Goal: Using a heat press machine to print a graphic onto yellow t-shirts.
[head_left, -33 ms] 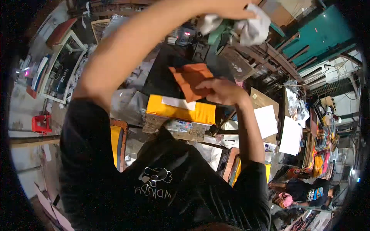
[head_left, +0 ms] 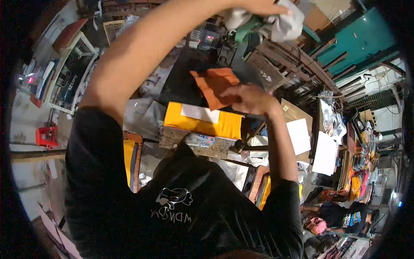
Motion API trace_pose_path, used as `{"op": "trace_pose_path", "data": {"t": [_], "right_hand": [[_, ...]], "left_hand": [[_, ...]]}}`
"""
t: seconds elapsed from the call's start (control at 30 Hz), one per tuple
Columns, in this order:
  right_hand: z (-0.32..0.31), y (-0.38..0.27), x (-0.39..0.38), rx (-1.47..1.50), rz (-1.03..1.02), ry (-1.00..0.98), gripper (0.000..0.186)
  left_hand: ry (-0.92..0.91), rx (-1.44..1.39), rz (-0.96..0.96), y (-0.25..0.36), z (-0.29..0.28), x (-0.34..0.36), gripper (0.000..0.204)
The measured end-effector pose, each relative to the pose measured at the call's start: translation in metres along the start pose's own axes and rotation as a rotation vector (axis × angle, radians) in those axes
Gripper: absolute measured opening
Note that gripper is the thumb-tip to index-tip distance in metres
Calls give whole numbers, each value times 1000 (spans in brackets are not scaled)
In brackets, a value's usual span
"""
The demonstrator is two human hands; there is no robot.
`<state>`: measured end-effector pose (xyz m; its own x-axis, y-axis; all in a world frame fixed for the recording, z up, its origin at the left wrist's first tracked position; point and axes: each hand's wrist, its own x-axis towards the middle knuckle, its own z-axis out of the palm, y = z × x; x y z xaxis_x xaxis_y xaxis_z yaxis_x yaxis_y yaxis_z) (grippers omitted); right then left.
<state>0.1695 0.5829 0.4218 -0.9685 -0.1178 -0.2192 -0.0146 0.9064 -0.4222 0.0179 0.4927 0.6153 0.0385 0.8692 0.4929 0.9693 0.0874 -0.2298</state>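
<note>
L hand (head_left: 258,6) raised, fingers bunched on white cloth wad (head_left: 286,23), lifted off bench | R hand (head_left: 248,99) fingers pinch orange fabric piece (head_left: 215,86), pinning it flat above yellow box (head_left: 202,123) just below fingertips

A yellow flat package (head_left: 202,122) with a white rectangular label (head_left: 200,113) lies below the orange piece (head_left: 215,86).

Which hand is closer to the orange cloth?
The right hand. It rests on the orange cloth, touching its right edge. The left hand is raised far above it, gripping a white cloth.
</note>
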Motion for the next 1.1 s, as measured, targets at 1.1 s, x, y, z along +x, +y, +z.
{"op": "trace_pose_path", "data": {"t": [1.1], "right_hand": [[-55,-65,-55,1326,-277,727,38]], "left_hand": [[518,-2271,-681,153,102,-238,77]]}}
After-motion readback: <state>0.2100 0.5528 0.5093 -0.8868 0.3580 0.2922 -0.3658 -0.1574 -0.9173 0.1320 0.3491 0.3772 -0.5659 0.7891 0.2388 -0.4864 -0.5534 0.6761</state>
